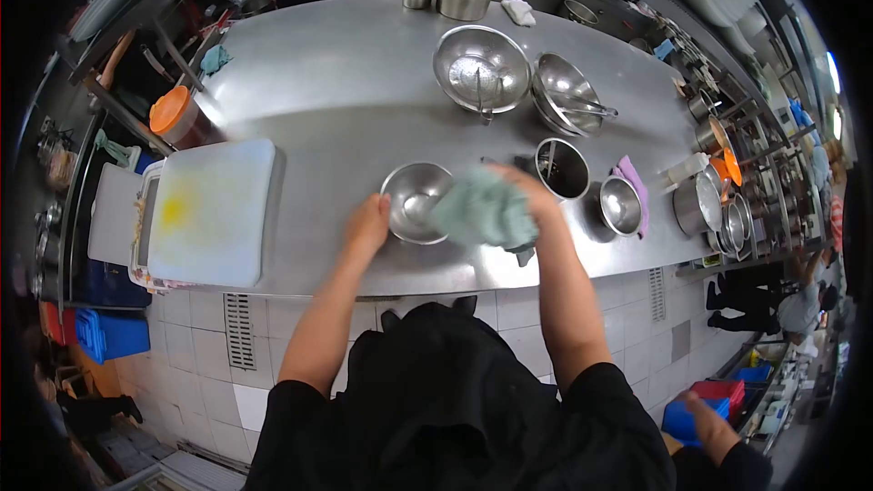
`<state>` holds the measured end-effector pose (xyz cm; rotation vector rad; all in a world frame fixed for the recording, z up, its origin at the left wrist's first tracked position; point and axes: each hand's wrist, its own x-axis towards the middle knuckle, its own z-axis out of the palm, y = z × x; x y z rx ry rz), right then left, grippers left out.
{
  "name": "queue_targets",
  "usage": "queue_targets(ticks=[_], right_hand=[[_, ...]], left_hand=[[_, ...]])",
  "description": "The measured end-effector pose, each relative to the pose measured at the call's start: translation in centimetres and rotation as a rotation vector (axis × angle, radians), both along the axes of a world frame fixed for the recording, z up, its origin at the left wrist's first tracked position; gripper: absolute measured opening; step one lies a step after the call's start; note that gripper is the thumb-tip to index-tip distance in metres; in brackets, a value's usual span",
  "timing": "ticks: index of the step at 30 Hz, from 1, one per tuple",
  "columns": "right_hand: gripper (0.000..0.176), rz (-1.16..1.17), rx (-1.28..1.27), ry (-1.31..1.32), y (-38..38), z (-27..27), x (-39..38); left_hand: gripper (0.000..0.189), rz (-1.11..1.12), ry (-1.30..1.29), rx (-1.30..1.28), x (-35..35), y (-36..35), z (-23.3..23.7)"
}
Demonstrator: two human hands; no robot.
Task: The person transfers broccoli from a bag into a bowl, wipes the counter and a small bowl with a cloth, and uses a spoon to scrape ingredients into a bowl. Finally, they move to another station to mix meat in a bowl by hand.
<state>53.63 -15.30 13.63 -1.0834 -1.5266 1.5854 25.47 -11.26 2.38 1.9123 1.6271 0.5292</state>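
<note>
My left hand (pixel 367 224) is closed on the left rim of a small steel bowl (pixel 414 184) near the front edge of the steel table. In my right hand (pixel 535 193) is a green cloth (pixel 482 209), blurred by motion, held over the bowl's right side. A dark piece of cloth or similar hangs below it. Just behind my right hand stands a deep steel pot (pixel 561 169) with a utensil inside. Farther right, a small metal bowl (pixel 620 206) sits by a purple cloth (pixel 631 173).
Two large steel bowls (pixel 480 68) (pixel 566 91) with utensils stand farther back on the table (pixel 336 82). A cutting board (pixel 214 214) with a yellow stain lies at the left. Shelves (pixel 773 118) line the right. Other people stand around the kitchen.
</note>
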Motion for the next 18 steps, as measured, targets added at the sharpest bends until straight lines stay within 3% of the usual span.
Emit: queue_targets(ticks=[1,3,4,5,6,7,8,9,10,11,12,15,18], right_hand=[[0.042,-0.144,-0.042,0.021,-1.7,3.5,0.6],[0.039,-0.299,0.087,0.095,-2.5,2.3,3.0],[0.038,-0.486,0.266,0.073,-3.7,2.4,3.0],[0.037,-0.676,0.443,0.045,-5.1,2.3,3.0],[0.038,-0.659,0.535,0.256,-6.2,1.8,1.6],[0.038,-0.634,0.627,0.464,-7.2,0.8,-0.7],[0.049,-0.772,0.324,0.407,-8.4,-1.5,-2.4],[0.060,-0.773,0.507,-0.070,-8.9,-5.8,-4.3],[0.065,-0.569,0.740,-0.353,-9.5,-2.8,-8.4],[0.067,-0.299,0.482,-0.536,-10.6,0.7,-11.2],[0.075,-0.320,0.527,-0.646,-11.0,0.0,-12.4],[0.081,-0.289,0.660,-0.488,-11.5,1.8,-10.6],[0.081,-0.385,0.746,-0.388,-11.9,2.9,-7.2]], left_hand=[[0.043,-0.007,-0.003,-0.004,-0.6,0.0,0.2],[0.046,0.061,0.098,0.083,-1.7,0.4,2.5],[0.046,0.046,0.097,0.093,-2.0,0.3,3.9],[0.047,0.043,-0.086,0.115,-2.3,-0.8,5.3],[0.051,0.037,-0.270,0.131,-2.5,-2.0,6.5],[0.051,-0.050,-0.558,-0.096,-2.2,-3.2,7.6],[0.054,-0.139,-0.837,-0.332,-1.5,-4.6,8.1],[0.056,-0.185,-1.079,-0.621,-0.3,-6.3,8.0],[0.059,-0.230,-1.306,-0.918,0.3,-7.9,7.8],[0.058,-0.290,-1.359,-0.755,0.7,-8.7,3.7],[0.057,-0.333,-1.466,-0.698,1.4,-8.6,0.4],[0.050,-0.305,-1.618,-0.853,0.0,-8.9,7.5],[0.048,-0.322,-1.638,-0.471,-2.1,-5.6,15.9]])
